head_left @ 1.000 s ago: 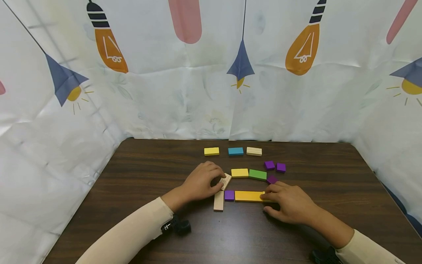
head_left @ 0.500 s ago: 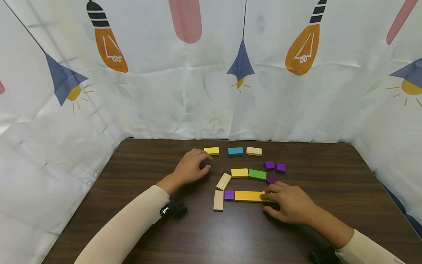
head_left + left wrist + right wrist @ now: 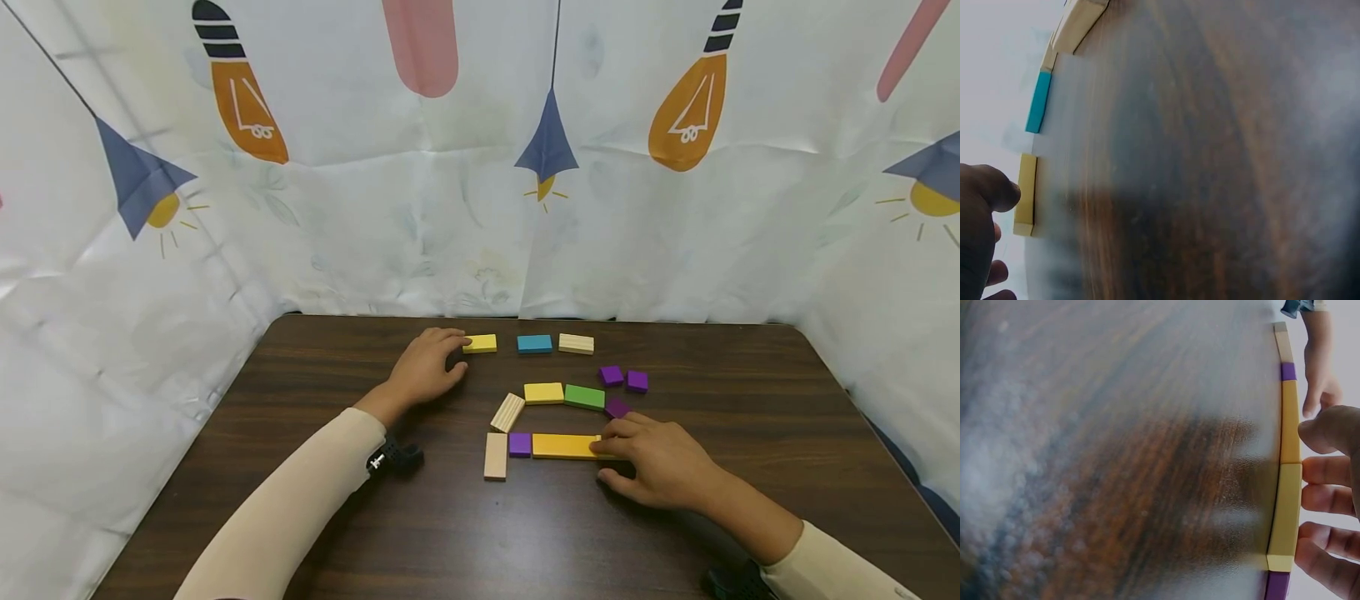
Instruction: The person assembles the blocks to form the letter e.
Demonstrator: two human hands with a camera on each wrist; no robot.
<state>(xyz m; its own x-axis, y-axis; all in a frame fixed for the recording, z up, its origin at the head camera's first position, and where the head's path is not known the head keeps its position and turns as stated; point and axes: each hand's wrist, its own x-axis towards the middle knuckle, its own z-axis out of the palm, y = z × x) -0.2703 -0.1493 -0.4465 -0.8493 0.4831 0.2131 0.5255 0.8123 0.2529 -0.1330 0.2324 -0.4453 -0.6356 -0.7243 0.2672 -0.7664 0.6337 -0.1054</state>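
At the back left of the table my left hand (image 3: 426, 365) reaches to the left end of a yellow block (image 3: 482, 343), its thumb apart from the fingers. Whether the fingertips touch it, I cannot tell. My right hand (image 3: 660, 462) has its fingertips at the right end of a long orange-yellow block (image 3: 564, 447), fingers spread. Under that hand a paler yellow block (image 3: 1286, 506) shows in the right wrist view, end to end with the orange-yellow one. Left of the long block lie a small purple block (image 3: 520, 445) and a plain wooden block (image 3: 495, 457).
A slanted wooden block (image 3: 507, 412), a yellow block (image 3: 543, 393) and a green block (image 3: 584, 397) continue the outline, with a purple block (image 3: 617, 408) by the right fingers. Two purple blocks lie behind. A blue block (image 3: 535, 344) and a wooden block (image 3: 576, 344) lie farther back.
My left hand has let go of the slanted wooden block and moved back and left to the rear yellow block. The right hand has stayed in place.
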